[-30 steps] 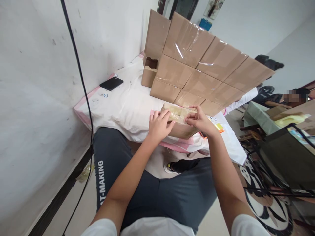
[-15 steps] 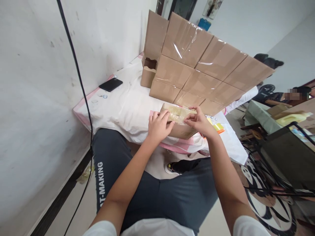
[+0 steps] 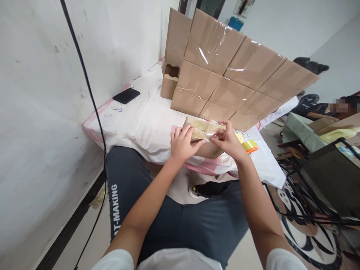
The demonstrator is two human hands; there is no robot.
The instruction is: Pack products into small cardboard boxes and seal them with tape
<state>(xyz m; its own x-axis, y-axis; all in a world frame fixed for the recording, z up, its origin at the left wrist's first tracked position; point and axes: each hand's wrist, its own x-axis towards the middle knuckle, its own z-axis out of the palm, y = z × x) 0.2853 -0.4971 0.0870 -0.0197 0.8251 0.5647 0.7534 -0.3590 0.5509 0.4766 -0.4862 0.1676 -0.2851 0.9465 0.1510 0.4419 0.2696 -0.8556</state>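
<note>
In front of me a small brown cardboard box (image 3: 208, 149) sits near the table's front edge, with pale, shiny clear tape (image 3: 200, 126) across its top. My left hand (image 3: 182, 141) rests on the box's left end, fingers lying on the top and thumb stretched out to the right. My right hand (image 3: 227, 140) is closed at the right end, thumb and fingertips pinching a strip of the tape. Its fingers partly hide that end of the box. Beyond my right hand lies a yellow-and-orange tape roll (image 3: 250, 146).
Behind the box rises a wrapped stack of cardboard boxes (image 3: 225, 71). An open carton (image 3: 169, 87) stands left of it. A black phone (image 3: 126, 96) lies on the cloth-covered table (image 3: 140, 123). A black cable (image 3: 89, 82) hangs at left. Another person (image 3: 320, 110) sits at far right.
My left thumb has stretched farther right along the box. My right hand keeps its pinch on the tape. The view has shifted slightly.
</note>
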